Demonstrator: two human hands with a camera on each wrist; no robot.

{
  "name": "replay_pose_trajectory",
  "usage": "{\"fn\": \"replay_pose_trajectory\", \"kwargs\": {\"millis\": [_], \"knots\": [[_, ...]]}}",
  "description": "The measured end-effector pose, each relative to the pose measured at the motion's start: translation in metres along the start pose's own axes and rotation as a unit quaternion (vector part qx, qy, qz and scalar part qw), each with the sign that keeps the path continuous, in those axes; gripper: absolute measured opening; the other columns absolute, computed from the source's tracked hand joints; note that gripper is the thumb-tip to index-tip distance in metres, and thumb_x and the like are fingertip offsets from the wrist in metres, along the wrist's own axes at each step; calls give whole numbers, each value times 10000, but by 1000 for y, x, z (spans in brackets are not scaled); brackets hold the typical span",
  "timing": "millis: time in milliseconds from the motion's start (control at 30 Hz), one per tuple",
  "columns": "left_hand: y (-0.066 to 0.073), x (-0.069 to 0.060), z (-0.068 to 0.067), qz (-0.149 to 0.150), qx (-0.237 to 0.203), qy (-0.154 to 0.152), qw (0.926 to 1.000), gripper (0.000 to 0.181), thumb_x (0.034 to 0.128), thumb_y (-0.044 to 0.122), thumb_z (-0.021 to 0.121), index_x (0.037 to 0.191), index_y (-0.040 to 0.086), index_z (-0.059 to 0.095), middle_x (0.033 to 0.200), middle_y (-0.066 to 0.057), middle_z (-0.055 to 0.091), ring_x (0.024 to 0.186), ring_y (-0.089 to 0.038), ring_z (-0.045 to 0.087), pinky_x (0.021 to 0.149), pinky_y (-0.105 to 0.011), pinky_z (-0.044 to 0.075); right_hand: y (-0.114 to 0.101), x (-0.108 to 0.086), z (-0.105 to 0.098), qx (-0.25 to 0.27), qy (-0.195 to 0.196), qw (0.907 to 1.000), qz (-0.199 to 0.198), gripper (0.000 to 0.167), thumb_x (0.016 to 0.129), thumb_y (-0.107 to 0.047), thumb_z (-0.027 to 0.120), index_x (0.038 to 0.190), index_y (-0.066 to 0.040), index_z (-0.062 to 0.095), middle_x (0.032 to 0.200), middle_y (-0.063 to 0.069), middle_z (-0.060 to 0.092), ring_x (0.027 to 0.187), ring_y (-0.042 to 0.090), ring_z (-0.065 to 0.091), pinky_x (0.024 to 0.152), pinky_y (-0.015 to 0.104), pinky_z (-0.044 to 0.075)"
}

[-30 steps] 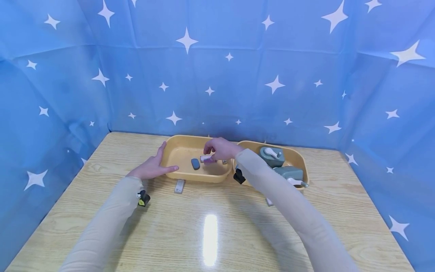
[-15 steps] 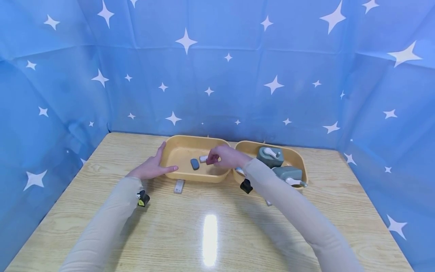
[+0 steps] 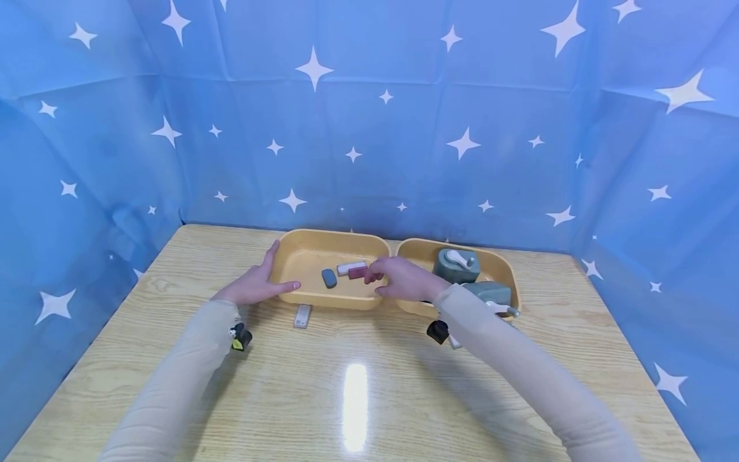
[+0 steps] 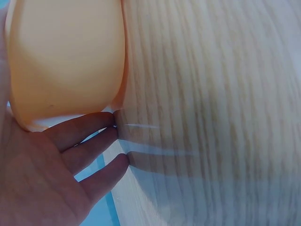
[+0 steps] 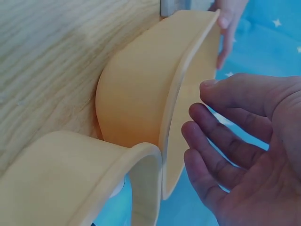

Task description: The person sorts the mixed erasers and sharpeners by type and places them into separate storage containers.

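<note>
My left hand (image 3: 254, 285) rests on the left end of a yellow-orange bin (image 3: 323, 298); its fingers lie along the outside and its thumb crosses the front rim. The left wrist view shows these fingers (image 4: 91, 148) nearly straight against the bin wall. Inside the bin lie a small dark-blue rounded piece (image 3: 329, 278), a white bar (image 3: 348, 266) and a maroon block (image 3: 357, 273). Over the bin's right rim hovers my right hand (image 3: 404, 279), fingertips close to the maroon block. In the right wrist view its fingers (image 5: 225, 136) are loosely bent, holding nothing.
A second yellow-orange bin (image 3: 505, 266) adjoins on the right, with two grey-green boxes (image 3: 453, 269) bearing white crank handles. A small grey rectangular piece (image 3: 302, 316) lies before the left bin, another (image 3: 455, 342) before the right bin. A blue star-patterned curtain (image 3: 369, 160) surrounds the table.
My right hand has drawn back rightward from the maroon block, which now lies uncovered beside the white bar. The left hand has stayed on the bin.
</note>
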State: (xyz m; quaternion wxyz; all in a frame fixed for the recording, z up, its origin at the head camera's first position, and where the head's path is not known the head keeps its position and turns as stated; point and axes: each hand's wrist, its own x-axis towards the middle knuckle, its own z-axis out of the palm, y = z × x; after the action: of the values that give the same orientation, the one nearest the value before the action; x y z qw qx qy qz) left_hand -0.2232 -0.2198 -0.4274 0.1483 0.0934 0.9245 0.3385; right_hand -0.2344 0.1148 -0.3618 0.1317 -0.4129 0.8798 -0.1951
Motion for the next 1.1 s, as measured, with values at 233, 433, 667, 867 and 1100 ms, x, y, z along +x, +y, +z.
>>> {"fn": "replay_pose_trajectory", "kwargs": {"millis": [233,433,667,867,1100], "knots": [[0,-1,-1,81,15,25,10000,1167,843,625,620,1524,118,-180,1394,-414,342,1251,-500,420,1033,-573,330,-4,-12,3,226,-98,9997,97,211,901,-26,656,1111,-51,672,1095,76,645,1011,256,613,883,364,487],[0,-2,-1,110,-15,33,9999,1167,845,618,624,1524,109,-176,1374,-416,369,1240,-493,437,1024,-572,342,-8,-21,5,146,-83,9999,36,219,902,-43,664,1121,-53,676,1100,63,655,1022,242,619,956,438,432],[1,-2,1,82,0,18,10000,1160,852,623,610,1519,119,-194,1378,-427,349,1248,-514,414,1020,-583,340,-6,-29,11,274,-80,9995,-94,215,892,-23,658,1104,-54,679,1073,23,651,1011,255,617,891,383,491],[0,-2,1,90,31,40,9999,1159,851,624,610,1522,112,-184,1352,-426,385,1229,-503,443,1010,-577,356,-7,-36,15,470,-8,9987,-180,206,894,-13,645,1098,-15,674,1058,60,648,995,291,613,877,432,499],[0,0,1,56,16,61,10000,1167,842,629,618,1525,115,-177,1344,-411,410,1212,-483,471,999,-563,372,-2,-47,18,421,98,9985,-339,196,900,-6,638,1093,-16,671,1058,67,651,966,291,606,846,449,501]]}}
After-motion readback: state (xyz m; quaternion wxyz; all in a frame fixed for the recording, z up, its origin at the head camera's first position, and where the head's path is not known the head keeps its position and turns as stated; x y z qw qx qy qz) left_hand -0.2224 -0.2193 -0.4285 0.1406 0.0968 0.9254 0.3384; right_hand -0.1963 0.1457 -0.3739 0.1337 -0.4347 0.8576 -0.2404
